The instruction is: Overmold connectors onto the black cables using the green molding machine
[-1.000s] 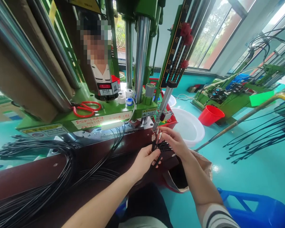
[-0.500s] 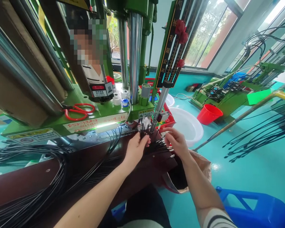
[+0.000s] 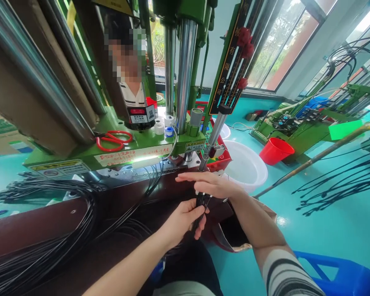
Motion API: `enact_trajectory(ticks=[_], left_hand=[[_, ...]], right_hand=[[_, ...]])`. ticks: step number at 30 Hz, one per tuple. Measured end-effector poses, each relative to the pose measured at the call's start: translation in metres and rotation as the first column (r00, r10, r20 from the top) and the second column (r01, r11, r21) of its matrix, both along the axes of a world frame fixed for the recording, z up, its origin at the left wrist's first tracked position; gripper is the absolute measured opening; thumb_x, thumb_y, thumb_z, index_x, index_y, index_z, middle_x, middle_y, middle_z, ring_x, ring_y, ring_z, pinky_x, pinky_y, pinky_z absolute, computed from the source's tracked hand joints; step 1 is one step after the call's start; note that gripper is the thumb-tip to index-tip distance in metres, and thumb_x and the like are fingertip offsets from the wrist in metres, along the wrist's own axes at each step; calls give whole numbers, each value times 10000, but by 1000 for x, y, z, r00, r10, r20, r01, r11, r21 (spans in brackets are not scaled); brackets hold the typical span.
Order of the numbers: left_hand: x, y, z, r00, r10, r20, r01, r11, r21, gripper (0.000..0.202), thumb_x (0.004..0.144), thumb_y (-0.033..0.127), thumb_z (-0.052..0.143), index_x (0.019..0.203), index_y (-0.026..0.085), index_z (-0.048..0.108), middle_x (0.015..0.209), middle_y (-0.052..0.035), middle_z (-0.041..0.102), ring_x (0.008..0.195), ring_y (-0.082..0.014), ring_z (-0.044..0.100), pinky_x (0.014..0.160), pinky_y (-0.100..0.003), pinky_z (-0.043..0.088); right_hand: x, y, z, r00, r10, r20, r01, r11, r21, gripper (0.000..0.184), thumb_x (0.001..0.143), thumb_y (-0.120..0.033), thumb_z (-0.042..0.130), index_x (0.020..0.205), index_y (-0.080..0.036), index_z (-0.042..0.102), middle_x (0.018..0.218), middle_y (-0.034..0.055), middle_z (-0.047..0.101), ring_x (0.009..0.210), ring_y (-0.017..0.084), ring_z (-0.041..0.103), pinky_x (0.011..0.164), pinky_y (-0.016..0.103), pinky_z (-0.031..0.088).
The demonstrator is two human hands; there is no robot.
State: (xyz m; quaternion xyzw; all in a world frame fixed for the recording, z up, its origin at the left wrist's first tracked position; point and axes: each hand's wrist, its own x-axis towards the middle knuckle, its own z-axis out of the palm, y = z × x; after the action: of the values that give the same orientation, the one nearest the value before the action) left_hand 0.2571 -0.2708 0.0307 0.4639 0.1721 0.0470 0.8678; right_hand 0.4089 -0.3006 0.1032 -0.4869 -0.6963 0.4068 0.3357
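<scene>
My left hand (image 3: 189, 216) is closed around a bundle of black cables (image 3: 201, 202), which stands roughly upright in its grip. Flat and with fingers stretched out, my right hand (image 3: 212, 184) lies over the top ends of that bundle, palm down. The bundle's light-coloured ends are mostly covered by this palm. Both hands are above the right part of a dark red-brown table (image 3: 160, 185). Long black cables (image 3: 80, 222) lie looped along the table to the left, and a few run up to the green machine (image 3: 144, 150).
Red-handled scissors (image 3: 114, 141) and white tape rolls (image 3: 159, 128) sit on the machine's ledge. Right of the table stand a lined bin (image 3: 234, 234), a white tub (image 3: 246, 166) and a red bucket (image 3: 276, 151). A blue plastic stool (image 3: 342, 267) is at lower right; black cables (image 3: 336, 181) hang at the right.
My left hand has lowered the cable bundle toward me and turned it upright. My right hand has moved left and flattened over the bundle's ends. The view has shifted slightly.
</scene>
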Motion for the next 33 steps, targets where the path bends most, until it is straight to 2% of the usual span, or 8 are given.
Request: enact_trajectory(ticks=[8, 12, 17, 19, 21, 24, 29, 33], left_hand=[[7, -7, -20, 968, 249, -22, -247, 943, -224, 362, 650, 451, 668, 717, 135, 504, 519, 7, 560, 393, -86, 486, 393, -217, 381], [8, -7, -30, 954, 300, -8, -296, 934, -199, 388, 683, 506, 614, 722, 135, 508, 542, -6, 573, 409, -98, 503, 404, -233, 402], [3, 3, -38, 950, 313, 8, -311, 946, -94, 330, 715, 453, 599, 710, 147, 474, 555, 20, 545, 410, -75, 477, 399, -212, 380], [0, 10, -40, 927, 375, 17, -374, 927, -40, 290, 710, 396, 619, 716, 153, 462, 537, 46, 509, 395, -58, 443, 389, -195, 342], [-3, 16, -43, 898, 440, 22, -440, 898, -23, 259, 724, 372, 607, 760, 154, 471, 517, 68, 473, 384, -48, 408, 388, -190, 312], [-10, 23, -48, 867, 498, 0, -497, 867, -27, 244, 747, 371, 578, 798, 155, 477, 516, 72, 462, 387, -47, 397, 397, -193, 297], [-19, 24, -52, 863, 504, -7, -504, 863, -35, 264, 719, 382, 599, 756, 175, 439, 511, 79, 453, 389, -49, 397, 402, -197, 313], [-24, 19, -51, 882, 470, -29, -471, 882, -30, 283, 709, 391, 605, 732, 181, 416, 498, 87, 433, 376, -39, 369, 380, -182, 286]], right_hand=[[-4, -2, -28, 989, 4, 146, 11, 994, -106, 435, 899, -310, 374, 1309, -179, 430, 1289, 75, 515, 1127, 180, 515, 937, 319, 406], [-5, 4, -36, 974, 80, 214, -55, 991, -121, 477, 902, -347, 364, 1328, -135, 399, 1299, 125, 499, 1183, 194, 472, 980, 347, 369], [-5, 24, -55, 982, 165, 88, -147, 972, -182, 498, 909, -390, 348, 1356, -172, 346, 1327, 115, 472, 1207, 175, 449, 989, 348, 363], [-1, 38, -66, 996, 64, 61, -55, 990, -131, 462, 919, -380, 322, 1341, -198, 366, 1311, 94, 491, 1189, 162, 465, 978, 342, 372], [6, 55, -78, 954, -191, 231, 200, 980, -17, 406, 930, -333, 288, 1299, -223, 415, 1269, 68, 524, 1169, 151, 473, 977, 342, 366], [12, 78, -96, 689, -451, 566, 442, 882, 164, 352, 870, -181, 390, 1207, -155, 488, 1206, 106, 543, 1160, 197, 450, 1001, 368, 313], [4, 97, -109, 596, -396, 699, 432, 891, 136, 376, 712, 5, 402, 1062, -69, 518, 1137, 204, 524, 1130, 300, 427, 966, 464, 280], [-2, 89, -94, 655, -281, 701, 401, 916, -8, 227, 643, -46, 491, 844, -144, 535, 902, 123, 600, 908, 276, 553, 810, 408, 401]])
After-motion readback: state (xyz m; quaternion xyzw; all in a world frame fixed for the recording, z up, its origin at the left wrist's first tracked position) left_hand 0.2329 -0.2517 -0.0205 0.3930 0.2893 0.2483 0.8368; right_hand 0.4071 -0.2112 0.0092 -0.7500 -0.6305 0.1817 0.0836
